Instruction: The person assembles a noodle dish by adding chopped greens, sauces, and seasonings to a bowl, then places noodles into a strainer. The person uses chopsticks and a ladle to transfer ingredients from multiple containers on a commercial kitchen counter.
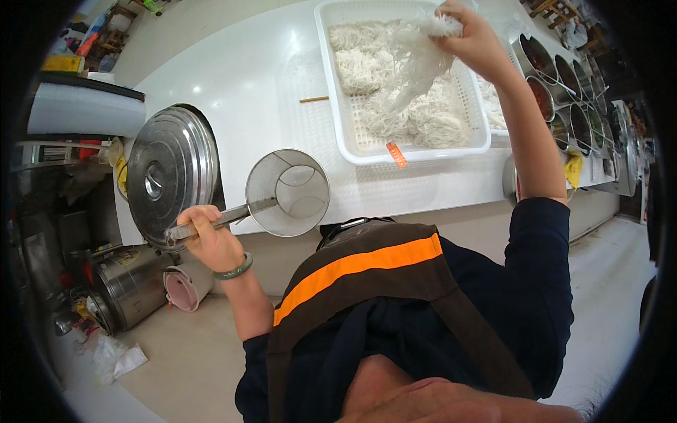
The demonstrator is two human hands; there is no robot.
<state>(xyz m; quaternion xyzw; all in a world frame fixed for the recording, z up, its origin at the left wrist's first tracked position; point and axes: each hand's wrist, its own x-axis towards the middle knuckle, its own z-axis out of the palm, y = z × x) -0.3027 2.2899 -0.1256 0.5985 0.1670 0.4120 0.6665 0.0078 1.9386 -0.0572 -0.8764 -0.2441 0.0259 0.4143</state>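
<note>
My left hand [209, 242] is closed round the handle of a deep wire-mesh noodle strainer [310, 192], whose basket hangs empty by the table edge. My right hand [474, 39] grips a bunched sheet of clear plastic film [422, 60], lifted above a white plastic basket [338, 134]. Several bundles of white rice noodles [430, 120] lie in that basket, partly covered by the hanging film. An orange tag [397, 155] sticks to the basket's near rim.
Beside my left hand a large metal lid [169, 173] covers a pot. A wooden stick [314, 99] lies on the white table [247, 77]. Several steel pots [536, 60] with ladles stand at the right. A pink-lined bucket [185, 287] and a steel drum [134, 285] are low at the left.
</note>
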